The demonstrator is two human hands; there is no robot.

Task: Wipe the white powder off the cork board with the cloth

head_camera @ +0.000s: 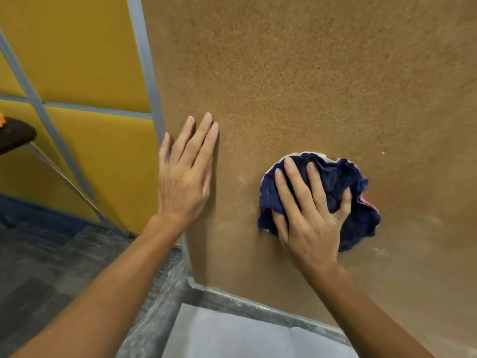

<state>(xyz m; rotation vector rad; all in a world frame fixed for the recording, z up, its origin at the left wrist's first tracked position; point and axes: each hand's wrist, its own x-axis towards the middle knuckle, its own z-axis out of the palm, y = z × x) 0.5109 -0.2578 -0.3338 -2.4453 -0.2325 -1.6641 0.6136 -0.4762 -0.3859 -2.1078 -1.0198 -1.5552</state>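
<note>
A large brown cork board (296, 86) in a grey metal frame fills most of the view. My right hand (307, 215) presses a crumpled dark blue cloth (356, 202) flat against the board's lower middle. Faint white powder smears (379, 251) show below and right of the cloth, with another pale mark (241, 179) to its left. My left hand (188, 171) lies flat on the board near its left frame edge, fingers together and pointing up, holding nothing.
The board's grey frame (147, 73) runs along the left and bottom. Yellow wall panels (77, 60) with grey dividers lie left of it. A dark round seat (13, 135) is at the far left. A white sheet (232, 337) lies under the board's bottom edge. Grey floor (51, 254) at lower left.
</note>
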